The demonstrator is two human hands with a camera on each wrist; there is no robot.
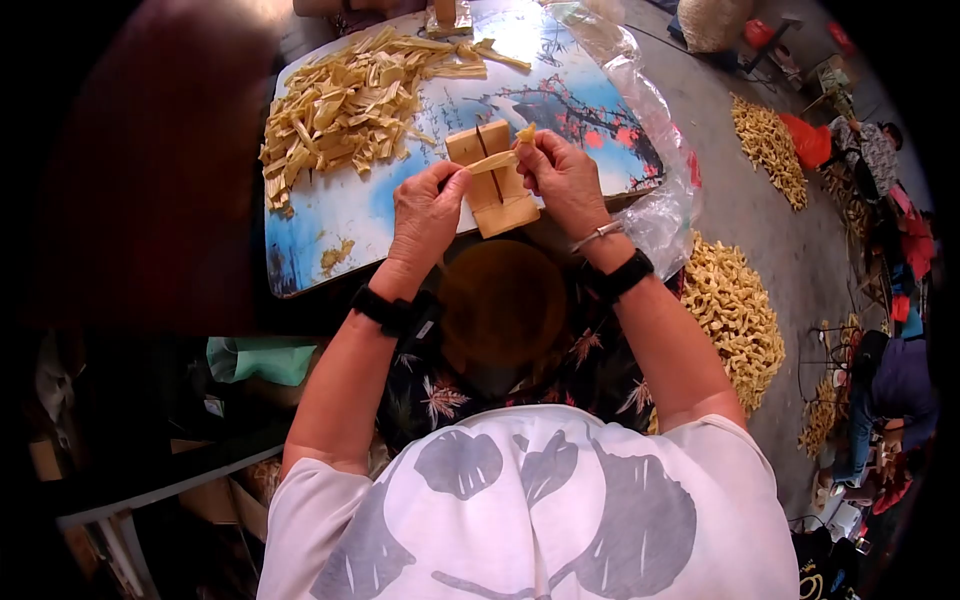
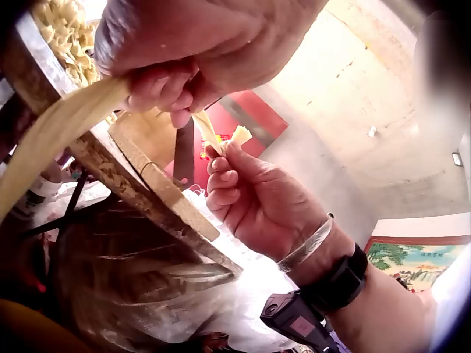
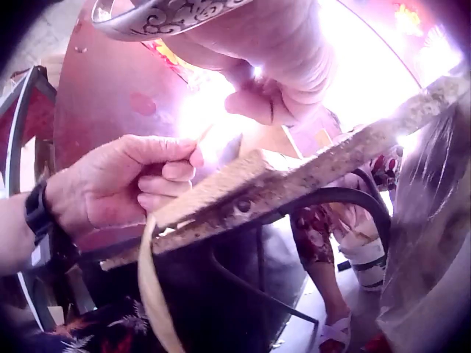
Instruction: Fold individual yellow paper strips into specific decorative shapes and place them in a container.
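Observation:
A pale yellow strip (image 1: 492,162) is stretched between the two hands above a small wooden stand (image 1: 505,212) with a thin dark upright piece, at the table's near edge. The left hand (image 1: 430,212) pinches one end; the strip's tail (image 2: 62,132) hangs down past that hand, also visible as a long band (image 3: 153,287) in the right wrist view. The right hand (image 1: 568,185) pinches the other end between thumb and fingers, with a folded yellow tip (image 1: 527,133) sticking up above them.
A heap of loose yellow strips (image 1: 345,110) covers the table's left part. Clear plastic sheeting (image 1: 655,150) drapes over its right edge. Piles of yellow knotted pieces (image 1: 735,320) lie on the floor at right, with people (image 1: 895,390) beyond.

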